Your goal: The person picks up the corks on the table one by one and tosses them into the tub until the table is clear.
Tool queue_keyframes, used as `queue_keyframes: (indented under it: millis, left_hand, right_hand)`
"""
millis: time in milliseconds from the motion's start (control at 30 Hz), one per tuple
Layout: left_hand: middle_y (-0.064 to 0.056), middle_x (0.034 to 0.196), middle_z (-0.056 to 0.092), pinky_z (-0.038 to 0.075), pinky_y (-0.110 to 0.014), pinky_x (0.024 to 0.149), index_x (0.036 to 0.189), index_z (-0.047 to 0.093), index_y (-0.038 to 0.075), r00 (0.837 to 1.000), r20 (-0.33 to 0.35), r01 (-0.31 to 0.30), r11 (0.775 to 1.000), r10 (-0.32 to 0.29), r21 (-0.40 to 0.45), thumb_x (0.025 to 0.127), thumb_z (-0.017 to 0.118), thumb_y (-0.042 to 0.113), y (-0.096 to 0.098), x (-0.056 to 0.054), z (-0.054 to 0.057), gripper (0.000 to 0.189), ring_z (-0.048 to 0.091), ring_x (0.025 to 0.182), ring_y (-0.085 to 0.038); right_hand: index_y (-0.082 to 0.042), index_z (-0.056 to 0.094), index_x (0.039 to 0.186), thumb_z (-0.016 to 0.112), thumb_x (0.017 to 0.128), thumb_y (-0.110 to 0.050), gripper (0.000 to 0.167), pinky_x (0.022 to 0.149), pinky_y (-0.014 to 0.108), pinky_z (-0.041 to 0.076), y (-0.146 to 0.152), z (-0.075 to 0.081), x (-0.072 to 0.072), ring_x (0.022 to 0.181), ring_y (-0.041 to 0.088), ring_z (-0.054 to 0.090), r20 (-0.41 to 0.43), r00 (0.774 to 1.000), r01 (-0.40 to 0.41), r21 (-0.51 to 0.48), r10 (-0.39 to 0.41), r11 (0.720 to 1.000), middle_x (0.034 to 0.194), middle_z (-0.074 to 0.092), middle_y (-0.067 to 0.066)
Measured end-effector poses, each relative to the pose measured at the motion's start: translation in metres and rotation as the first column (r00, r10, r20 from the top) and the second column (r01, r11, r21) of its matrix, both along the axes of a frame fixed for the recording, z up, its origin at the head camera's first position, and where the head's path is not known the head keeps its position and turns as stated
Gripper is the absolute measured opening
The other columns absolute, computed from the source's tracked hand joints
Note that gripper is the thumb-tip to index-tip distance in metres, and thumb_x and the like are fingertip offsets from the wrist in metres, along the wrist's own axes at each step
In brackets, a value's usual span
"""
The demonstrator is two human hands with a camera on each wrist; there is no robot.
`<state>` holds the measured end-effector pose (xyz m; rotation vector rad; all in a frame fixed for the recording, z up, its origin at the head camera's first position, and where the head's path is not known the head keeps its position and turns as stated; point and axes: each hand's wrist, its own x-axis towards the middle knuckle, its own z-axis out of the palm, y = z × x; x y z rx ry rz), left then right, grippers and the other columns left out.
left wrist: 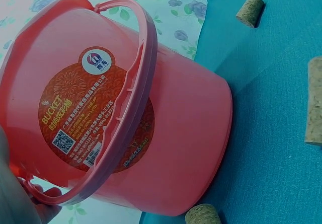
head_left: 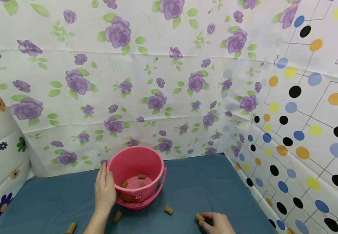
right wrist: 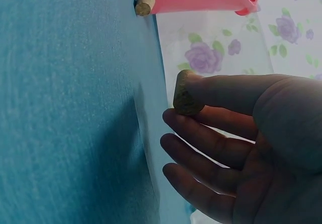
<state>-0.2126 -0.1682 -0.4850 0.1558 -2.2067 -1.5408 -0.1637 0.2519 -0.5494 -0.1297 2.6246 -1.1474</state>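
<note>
A pink plastic bucket [head_left: 136, 191] stands upright at the table's middle, with several corks [head_left: 141, 176] inside. My left hand [head_left: 104, 191] holds the bucket at its left side, close to the rim; in the left wrist view its fingers [left wrist: 48, 211] show beside the handle's joint, partly hidden. The bucket handle [left wrist: 133, 98] hangs down across the labelled front. To the right of the bucket, my right hand [head_left: 217, 222] pinches a cork [right wrist: 186, 93] between thumb and forefinger, just above the table. Its other fingers are spread and loosely bent.
Loose corks lie on the blue cloth: one [head_left: 168, 210] between bucket and right hand, one [head_left: 117, 216] by the left forearm, one [head_left: 71, 228] at the front left. A flowered sheet [head_left: 157, 81] hangs behind and a dotted sheet [head_left: 303, 162] at the right.
</note>
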Motion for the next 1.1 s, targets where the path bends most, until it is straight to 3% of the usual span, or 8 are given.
queue_keyframes:
  millis: [233, 667, 1100]
  left_hand:
    - [-0.022, 0.176, 0.018, 0.025, -0.070, 0.122, 0.171, 0.020, 0.004, 0.999, -0.033, 0.017, 1.000, -0.016, 0.001, 0.117, 0.033, 0.026, -0.0004, 0.0007, -0.0027, 0.059, 0.018, 0.160, -0.047]
    - [-0.023, 0.175, 0.020, 0.026, -0.071, 0.121, 0.171, 0.021, 0.004, 0.999, -0.035, 0.012, 1.000, -0.011, 0.000, 0.117, 0.033, 0.026, -0.0002, 0.0004, -0.0041, 0.059, 0.019, 0.159, -0.048]
    - [-0.022, 0.176, 0.017, 0.024, -0.070, 0.122, 0.171, 0.018, 0.004, 1.000, 0.003, 0.011, 1.000, -0.011, -0.003, 0.118, 0.030, 0.031, -0.0015, -0.0008, -0.0018, 0.061, 0.017, 0.160, -0.046]
  right_hand:
    - [0.008, 0.077, 0.118, 0.078, 0.099, -0.019, 0.034, 0.077, 0.042, 0.062, -0.0037, 0.0011, 0.0000, 0.087, 0.024, 0.073, 0.009, 1.000, 0.022, -0.022, -0.022, 1.000, 0.100, 0.077, 0.009]
    - [0.008, 0.077, 0.119, 0.079, 0.099, -0.021, 0.035, 0.075, 0.040, 0.063, -0.0058, 0.0012, -0.0003, 0.087, 0.024, 0.074, -0.016, 0.999, 0.034, -0.047, -0.035, 0.998, 0.100, 0.077, 0.009]
    - [0.008, 0.076, 0.120, 0.079, 0.099, -0.022, 0.037, 0.075, 0.039, 0.064, -0.0079, 0.0052, -0.0056, 0.090, 0.025, 0.074, -0.040, 0.999, 0.023, -0.090, -0.026, 0.996, 0.100, 0.078, 0.009]
